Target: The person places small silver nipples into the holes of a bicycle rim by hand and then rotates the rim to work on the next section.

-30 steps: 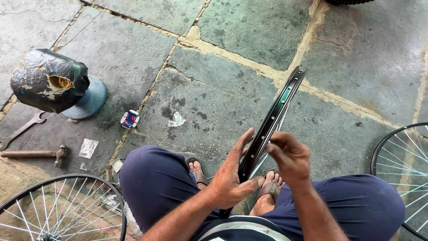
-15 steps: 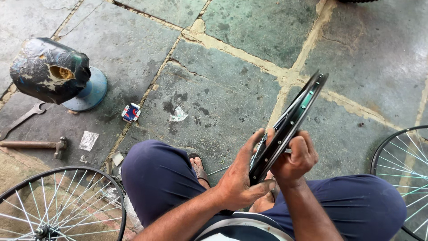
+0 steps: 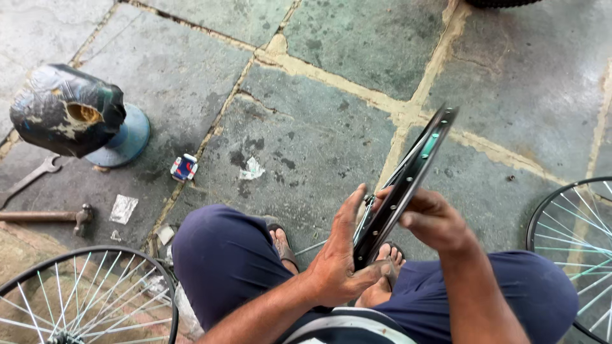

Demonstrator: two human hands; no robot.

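A black bicycle wheel rim (image 3: 408,181) stands edge-on between my knees, tilted up and to the right, with thin spokes showing on its left side. My left hand (image 3: 341,261) presses against the rim's left face, fingers stretched upward and thumb under its lower part. My right hand (image 3: 433,220) grips the rim from the right side, fingers wrapped over its edge. My feet in sandals (image 3: 280,245) rest on the stone floor below.
A spoked wheel (image 3: 83,299) lies at the lower left and another wheel (image 3: 567,223) at the right edge. A battered black-wrapped stand on a blue base (image 3: 70,114), a spanner (image 3: 29,181), a hammer (image 3: 51,216) and a small box (image 3: 183,168) lie at the left.
The rim has shifted to the right and tilted further over. My hands have moved along it, the right one closing around its edge.
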